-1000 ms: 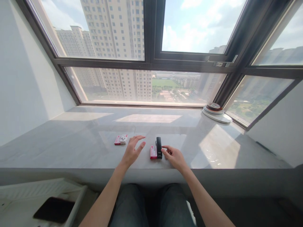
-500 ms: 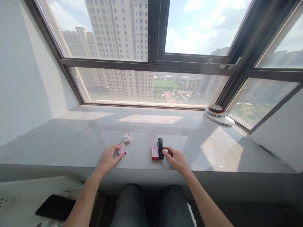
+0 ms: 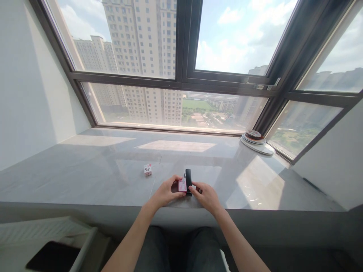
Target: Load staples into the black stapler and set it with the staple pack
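A black stapler point(image 3: 188, 176) lies on the grey stone sill point(image 3: 99, 170), just ahead of me. My left hand point(image 3: 166, 192) is closed in a pinch on a small red box point(image 3: 182, 185), held against the stapler's left side. Whether a second red box lies under it is hidden. My right hand point(image 3: 207, 195) has its fingers curled, with the fingertips at the stapler's near right end. A small white box point(image 3: 148, 169) stands alone on the sill to the left, apart from both hands.
A stack of round flat discs point(image 3: 256, 140) sits at the sill's back right corner under the dark window frame point(image 3: 184, 79). A white bin point(image 3: 85, 241) holding a dark flat thing point(image 3: 51, 257) is at lower left. My knees are below the sill's edge.
My left hand went left to the pair of boxes, took the red one and brought it right to the stapler. The white box stayed behind. My right hand stayed by the stapler.
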A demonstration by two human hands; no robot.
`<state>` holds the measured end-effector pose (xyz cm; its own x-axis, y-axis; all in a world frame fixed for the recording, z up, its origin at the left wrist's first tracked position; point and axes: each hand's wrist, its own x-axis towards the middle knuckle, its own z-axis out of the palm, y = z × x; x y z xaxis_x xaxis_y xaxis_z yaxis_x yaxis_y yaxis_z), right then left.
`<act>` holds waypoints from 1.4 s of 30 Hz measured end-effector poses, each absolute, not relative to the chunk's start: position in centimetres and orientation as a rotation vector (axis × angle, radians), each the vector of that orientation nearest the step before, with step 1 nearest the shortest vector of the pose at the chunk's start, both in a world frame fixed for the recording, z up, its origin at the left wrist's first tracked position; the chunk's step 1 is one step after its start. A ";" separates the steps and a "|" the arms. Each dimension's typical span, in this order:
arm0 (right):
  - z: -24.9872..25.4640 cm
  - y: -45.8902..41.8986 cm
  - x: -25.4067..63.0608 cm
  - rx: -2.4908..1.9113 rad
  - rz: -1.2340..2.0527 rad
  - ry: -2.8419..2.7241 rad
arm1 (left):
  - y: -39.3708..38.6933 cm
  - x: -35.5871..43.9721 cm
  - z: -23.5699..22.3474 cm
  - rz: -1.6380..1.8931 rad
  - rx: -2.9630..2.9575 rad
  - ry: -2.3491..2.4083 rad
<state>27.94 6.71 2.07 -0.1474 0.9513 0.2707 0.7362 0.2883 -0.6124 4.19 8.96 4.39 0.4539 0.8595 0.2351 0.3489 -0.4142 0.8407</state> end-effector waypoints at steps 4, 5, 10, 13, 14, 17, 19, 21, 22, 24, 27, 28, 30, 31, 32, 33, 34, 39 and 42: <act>2.2 6.9 28.0 -1.496 0.470 -1.977 | 9.3 4.1 4.0 0.870 1.935 1.007; 2.2 6.9 28.1 -1.495 0.479 -1.978 | 9.2 4.2 3.9 0.868 1.936 1.009; 2.7 6.6 28.2 -1.505 0.553 -1.948 | 9.3 3.8 3.5 0.949 2.026 1.060; 3.1 6.5 27.7 -1.578 0.519 -1.969 | 10.8 0.8 3.8 1.123 1.996 1.484; 3.2 6.5 27.5 -1.604 0.499 -1.986 | 11.5 -0.8 3.9 1.157 1.905 1.764; 3.8 6.5 26.5 -1.656 0.481 -2.022 | 13.8 -5.3 4.4 1.015 1.625 2.332; 4.1 6.6 25.9 -1.668 0.500 -2.031 | 15.0 -6.9 4.4 0.898 1.623 2.370; 4.3 6.9 25.5 -1.655 0.517 -2.047 | 15.7 -6.6 4.0 0.802 1.715 2.313; 4.3 7.0 25.4 -1.645 0.522 -2.057 | 15.8 -5.7 3.6 0.766 1.776 2.270; 4.2 7.3 25.3 -1.629 0.528 -2.074 | 15.9 -3.2 2.8 0.711 1.898 2.174; 3.9 7.7 25.3 -1.641 0.533 -2.084 | 15.5 0.7 1.9 0.639 2.038 2.033; 3.8 7.8 25.3 -1.652 0.533 -2.085 | 15.4 1.7 1.7 0.619 2.073 1.992; 3.7 8.0 25.2 -1.668 0.529 -2.086 | 15.1 3.0 1.6 0.591 2.122 1.933; 3.6 8.0 25.2 -1.669 0.526 -2.089 | 15.1 3.4 1.6 0.581 2.137 1.917; 3.6 8.1 25.1 -1.667 0.522 -2.091 | 15.1 3.6 1.6 0.572 2.146 1.908; 3.5 8.1 25.1 -1.665 0.519 -2.094 | 15.1 3.6 1.7 0.564 2.151 1.906; 3.5 8.1 25.1 -1.666 0.517 -2.097 | 15.1 3.7 1.8 0.556 2.153 1.908; 3.3 8.0 24.9 -1.691 0.521 -2.089 | 15.7 3.8 1.8 0.534 2.129 1.971; 3.3 7.9 24.8 -1.695 0.530 -2.078 | 16.0 4.1 1.8 0.532 2.096 2.031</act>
<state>24.79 7.90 3.30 -0.1804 0.9810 0.0709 0.8273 0.1904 -0.5285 4.11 15.98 1.84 0.0061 0.9912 0.1326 0.9288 -0.0547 0.3664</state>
